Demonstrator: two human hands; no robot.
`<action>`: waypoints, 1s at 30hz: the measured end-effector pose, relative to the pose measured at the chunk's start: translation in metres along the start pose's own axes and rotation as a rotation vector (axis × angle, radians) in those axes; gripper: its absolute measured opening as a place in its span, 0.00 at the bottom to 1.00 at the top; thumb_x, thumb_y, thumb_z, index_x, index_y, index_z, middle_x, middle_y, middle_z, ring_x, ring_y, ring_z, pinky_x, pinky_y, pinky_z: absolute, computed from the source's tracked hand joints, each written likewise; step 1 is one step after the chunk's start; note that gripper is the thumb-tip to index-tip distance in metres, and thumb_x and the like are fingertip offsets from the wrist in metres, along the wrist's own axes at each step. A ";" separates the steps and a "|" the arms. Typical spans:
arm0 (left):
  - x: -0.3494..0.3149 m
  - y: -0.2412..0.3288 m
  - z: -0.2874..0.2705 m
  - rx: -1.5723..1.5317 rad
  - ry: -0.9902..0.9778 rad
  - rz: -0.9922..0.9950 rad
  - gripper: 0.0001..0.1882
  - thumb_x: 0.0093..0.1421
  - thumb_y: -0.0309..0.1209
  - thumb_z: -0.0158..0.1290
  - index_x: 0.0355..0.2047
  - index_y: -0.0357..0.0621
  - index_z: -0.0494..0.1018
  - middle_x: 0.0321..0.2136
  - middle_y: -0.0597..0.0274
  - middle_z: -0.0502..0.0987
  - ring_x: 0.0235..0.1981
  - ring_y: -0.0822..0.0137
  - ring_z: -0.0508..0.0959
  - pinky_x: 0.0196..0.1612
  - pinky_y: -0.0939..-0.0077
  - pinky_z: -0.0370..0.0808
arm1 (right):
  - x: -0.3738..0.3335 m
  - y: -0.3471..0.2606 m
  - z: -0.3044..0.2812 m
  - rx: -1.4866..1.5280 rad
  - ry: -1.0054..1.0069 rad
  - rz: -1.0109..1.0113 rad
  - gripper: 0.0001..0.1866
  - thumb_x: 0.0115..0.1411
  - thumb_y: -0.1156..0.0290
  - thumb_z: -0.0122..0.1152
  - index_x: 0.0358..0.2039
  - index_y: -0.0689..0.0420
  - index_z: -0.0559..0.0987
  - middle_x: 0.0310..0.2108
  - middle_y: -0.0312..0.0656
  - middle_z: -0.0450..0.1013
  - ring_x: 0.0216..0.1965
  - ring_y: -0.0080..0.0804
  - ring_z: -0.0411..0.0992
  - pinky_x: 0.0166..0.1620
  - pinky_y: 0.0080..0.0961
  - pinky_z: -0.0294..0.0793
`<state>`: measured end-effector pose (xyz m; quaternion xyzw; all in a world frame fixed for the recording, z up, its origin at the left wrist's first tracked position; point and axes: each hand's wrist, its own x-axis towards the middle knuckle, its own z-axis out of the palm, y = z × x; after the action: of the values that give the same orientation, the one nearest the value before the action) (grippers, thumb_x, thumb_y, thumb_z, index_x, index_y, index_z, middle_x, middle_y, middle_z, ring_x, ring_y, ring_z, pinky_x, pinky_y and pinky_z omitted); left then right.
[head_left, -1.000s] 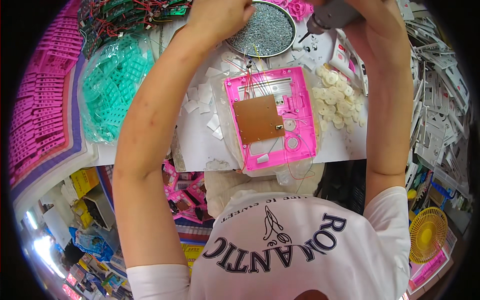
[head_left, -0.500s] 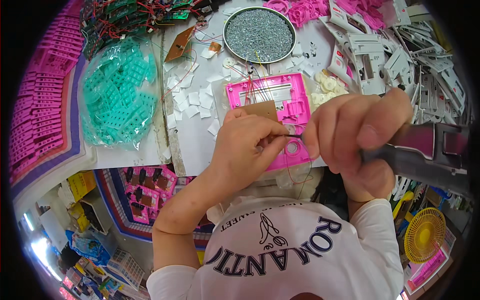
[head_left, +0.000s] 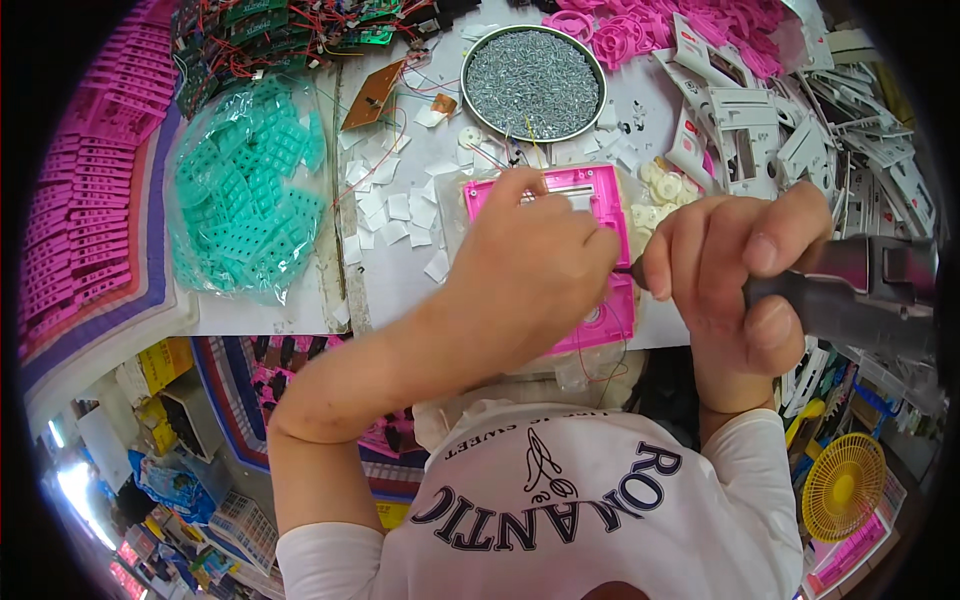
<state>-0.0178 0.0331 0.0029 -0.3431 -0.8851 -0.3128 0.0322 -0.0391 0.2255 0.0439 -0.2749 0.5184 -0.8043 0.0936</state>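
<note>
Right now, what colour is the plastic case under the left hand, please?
Pink: the plastic case shows best in the head view, partly hidden by the left hand.

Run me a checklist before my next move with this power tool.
1. Power tool gripped in the right hand: ok.
2. Left hand clear of the tool's tip: cannot tell; the tip isn't visible.
3. Inside of the pink case in plain view: not ok; the left hand covers much of it.
4. Left hand touching the case: cannot tell from this view.
5. Screws gathered in the round dish: ok.
</note>
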 end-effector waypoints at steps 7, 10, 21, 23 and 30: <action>0.076 -0.140 -0.013 0.529 -0.037 -0.160 0.10 0.58 0.37 0.58 0.26 0.44 0.81 0.31 0.54 0.81 0.42 0.52 0.79 0.46 0.52 0.67 | 0.009 0.009 -0.017 -0.008 -0.072 -0.096 0.16 0.67 0.60 0.60 0.50 0.52 0.69 0.19 0.27 0.64 0.20 0.20 0.62 0.36 0.27 0.73; 0.085 -0.136 -0.009 0.431 -0.029 -0.170 0.09 0.57 0.36 0.59 0.28 0.45 0.81 0.33 0.55 0.80 0.45 0.53 0.77 0.48 0.52 0.65 | 0.004 0.006 -0.021 -0.035 -0.035 -0.084 0.16 0.68 0.61 0.60 0.50 0.52 0.69 0.19 0.27 0.64 0.20 0.19 0.61 0.37 0.27 0.73; 0.119 -0.162 0.002 0.490 0.082 -0.181 0.15 0.63 0.42 0.52 0.31 0.46 0.82 0.33 0.53 0.84 0.39 0.52 0.82 0.46 0.48 0.69 | 0.003 0.032 0.001 0.081 0.007 -0.063 0.17 0.59 0.75 0.64 0.46 0.64 0.69 0.28 0.39 0.71 0.29 0.24 0.74 0.37 0.24 0.79; 0.111 -0.151 -0.013 0.381 0.161 -0.206 0.13 0.62 0.40 0.53 0.32 0.47 0.83 0.33 0.54 0.83 0.40 0.52 0.81 0.47 0.48 0.68 | 0.002 0.036 0.001 0.064 -0.001 -0.037 0.17 0.59 0.75 0.65 0.46 0.64 0.69 0.29 0.40 0.72 0.30 0.24 0.74 0.36 0.23 0.78; -0.027 -0.026 -0.020 -0.076 0.147 -0.175 0.08 0.56 0.29 0.65 0.36 0.48 0.80 0.38 0.65 0.83 0.44 0.61 0.82 0.62 0.52 0.64 | 0.001 0.058 0.002 0.008 0.032 -0.067 0.17 0.59 0.76 0.65 0.46 0.63 0.70 0.32 0.38 0.73 0.30 0.22 0.73 0.35 0.20 0.74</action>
<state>-0.0167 -0.0091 -0.0017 -0.2418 -0.8944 -0.3721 0.0567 -0.0463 0.1974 -0.0065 -0.2789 0.5070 -0.8134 0.0592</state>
